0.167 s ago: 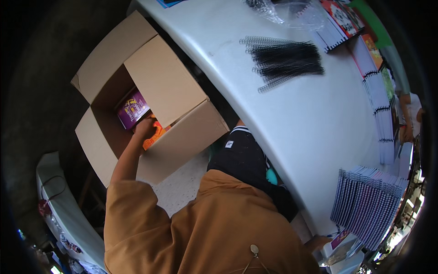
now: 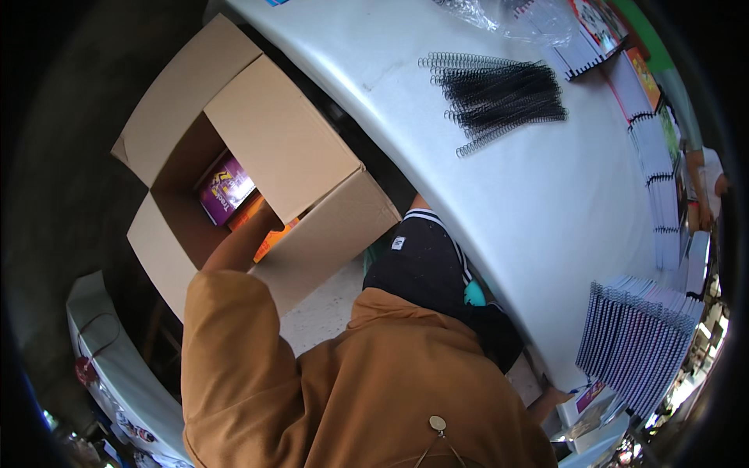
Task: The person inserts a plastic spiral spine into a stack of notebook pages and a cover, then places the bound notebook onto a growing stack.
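Note:
My left arm, in a brown sleeve, reaches down into an open cardboard box [image 2: 296, 148] standing on the floor beside the table. My left hand [image 2: 248, 228] is mostly hidden behind the box's inner flap, right by an orange book [image 2: 273, 239]. A purple book [image 2: 225, 189] lies deeper in the box. My right hand [image 2: 549, 402] shows only in part at the table's near edge, next to a small notebook [image 2: 590, 393]. Its grip is too small to make out.
A white table [image 2: 507, 203] carries a pile of black spiral binding coils [image 2: 499, 95], a row of spiral-bound notebooks [image 2: 640, 331], more notebook stacks [image 2: 659, 179] along the far side and a clear plastic bag [image 2: 507, 17]. Another person's arm [image 2: 698, 175] is at the right.
My left hand has gone a little further into the box, and less of it shows by the orange book.

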The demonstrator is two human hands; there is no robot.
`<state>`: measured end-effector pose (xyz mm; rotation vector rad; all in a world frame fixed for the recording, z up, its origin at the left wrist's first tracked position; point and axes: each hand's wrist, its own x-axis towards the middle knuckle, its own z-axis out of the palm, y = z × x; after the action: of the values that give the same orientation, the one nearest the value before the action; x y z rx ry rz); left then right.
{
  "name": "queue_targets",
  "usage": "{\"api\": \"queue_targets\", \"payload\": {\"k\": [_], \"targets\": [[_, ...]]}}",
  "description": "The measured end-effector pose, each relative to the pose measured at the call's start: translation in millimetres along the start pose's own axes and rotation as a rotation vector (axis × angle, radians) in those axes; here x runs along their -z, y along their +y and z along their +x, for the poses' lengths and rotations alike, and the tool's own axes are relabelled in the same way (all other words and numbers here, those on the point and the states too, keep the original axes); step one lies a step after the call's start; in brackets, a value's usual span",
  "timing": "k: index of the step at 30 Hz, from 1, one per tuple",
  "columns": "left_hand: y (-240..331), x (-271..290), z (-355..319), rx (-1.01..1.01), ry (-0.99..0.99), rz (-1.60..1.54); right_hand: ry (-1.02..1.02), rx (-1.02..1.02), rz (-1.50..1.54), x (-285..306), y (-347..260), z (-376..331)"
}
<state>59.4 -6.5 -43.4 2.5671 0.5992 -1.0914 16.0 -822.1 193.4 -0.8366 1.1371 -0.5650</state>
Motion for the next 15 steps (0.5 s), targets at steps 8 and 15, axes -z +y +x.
{"api": "queue_targets", "payload": {"k": [8, 15], "targets": [[13.4, -6.5, 61.7, -0.014, 0.011, 0.190, 0.028, -0.058, 0.005, 5.1, -11.2, 25.6], [8.2, -5.6, 79.4, -0.020, 0.006, 0.308, 0.038, -0.079, 0.006, 5.3, -16.6, 40.2]]}}
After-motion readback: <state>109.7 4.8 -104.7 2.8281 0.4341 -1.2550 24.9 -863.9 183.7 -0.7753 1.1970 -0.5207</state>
